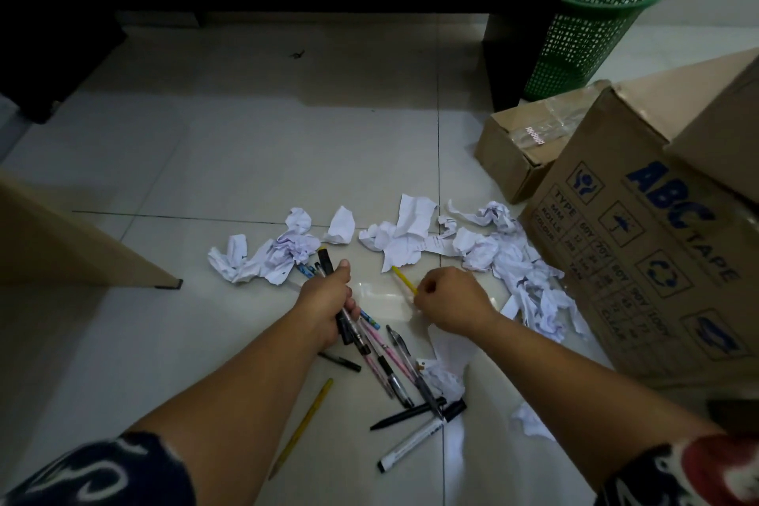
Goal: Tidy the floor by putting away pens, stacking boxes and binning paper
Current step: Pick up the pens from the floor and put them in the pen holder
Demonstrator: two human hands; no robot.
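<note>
Pens are the part of the job under way: the left hand (324,300) has its fingers curled round a bundle of black and clear plastic pens (343,302), held just above the pale tiled floor (205,160), while the right hand (449,302) pinches one end of a thin yellow pencil (404,279) whose far tip lies near the paper. More writing things lie loose below the hands: a pink patterned pen (384,349), a black-capped white marker (419,438), a slim black pen (406,415) and a second long yellow pencil (302,425). So pen gathering looks roughly half done, and none has been put away that I can see.

Crumpled white paper scraps (394,236) are strewn in a band across the floor just beyond the hands and down the right side; none seems binned, and whether the green plastic mesh wastebasket (595,21), well apart at the upper right, holds anything cannot be told. The large brown cardboard box printed ABC TAPE (640,242) sits tilted beside a smaller brown cardboard box (521,140), not stacked. Paper and boxes appear untouched.
</note>
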